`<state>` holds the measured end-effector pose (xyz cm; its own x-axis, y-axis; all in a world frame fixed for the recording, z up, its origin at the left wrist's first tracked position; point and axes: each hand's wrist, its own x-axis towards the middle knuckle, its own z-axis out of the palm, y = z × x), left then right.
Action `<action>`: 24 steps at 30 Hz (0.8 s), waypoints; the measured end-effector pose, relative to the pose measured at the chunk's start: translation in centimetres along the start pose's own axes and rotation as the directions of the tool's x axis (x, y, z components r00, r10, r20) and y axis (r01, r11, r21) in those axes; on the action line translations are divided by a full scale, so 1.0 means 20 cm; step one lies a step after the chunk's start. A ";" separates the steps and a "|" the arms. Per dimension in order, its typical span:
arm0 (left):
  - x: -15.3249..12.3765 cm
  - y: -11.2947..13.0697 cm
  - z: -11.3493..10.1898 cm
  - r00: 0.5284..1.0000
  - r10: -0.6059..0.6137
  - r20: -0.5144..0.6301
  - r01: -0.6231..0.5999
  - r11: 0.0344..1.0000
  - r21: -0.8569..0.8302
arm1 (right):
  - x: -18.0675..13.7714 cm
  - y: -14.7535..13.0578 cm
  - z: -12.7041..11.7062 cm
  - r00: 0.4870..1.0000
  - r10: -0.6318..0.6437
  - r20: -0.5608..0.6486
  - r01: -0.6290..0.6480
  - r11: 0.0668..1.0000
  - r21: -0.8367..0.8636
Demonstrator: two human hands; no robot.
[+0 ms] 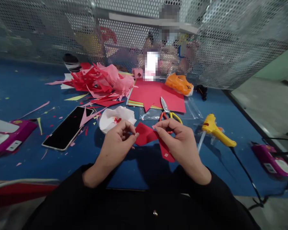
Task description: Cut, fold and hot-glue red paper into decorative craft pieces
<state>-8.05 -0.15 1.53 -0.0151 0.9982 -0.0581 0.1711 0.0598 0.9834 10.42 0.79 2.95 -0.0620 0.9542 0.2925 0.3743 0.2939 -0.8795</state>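
Between my two hands is a piece of folded red paper (pixel 146 134), held above the blue table. My left hand (pixel 118 142) pinches its left edge between thumb and fingertips. My right hand (pixel 179 140) pinches its right end, and a tiny pink scrap (pixel 154 127) shows at those fingertips. A strip of the red paper hangs below the right hand, with a small pale square (pixel 166 155) on it. Just behind the right hand lie scissors (pixel 165 105) with red and yellow handles. Close to the left hand sits a white paper bowl shape (pixel 105 119) with red bits inside.
A heap of red and pink paper scraps (pixel 103 80) lies at the back, beside a stack of coloured sheets (pixel 158 94). A phone (pixel 68 127) is on the left. To the right are a yellow glue gun (pixel 213 129) with its cord and a purple device (pixel 273 159).
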 end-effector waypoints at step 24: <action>-0.03 0.03 -0.01 0.993 -0.017 0.116 0.008 0.997 0.077 | -0.04 0.02 0.04 0.991 -0.043 0.126 0.053 0.996 -0.075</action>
<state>-8.11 -0.80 2.28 0.0963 0.9909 -0.0944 0.2460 0.0682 0.9669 9.89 0.12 2.07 -0.1946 0.9399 0.2807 0.4389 0.3394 -0.8320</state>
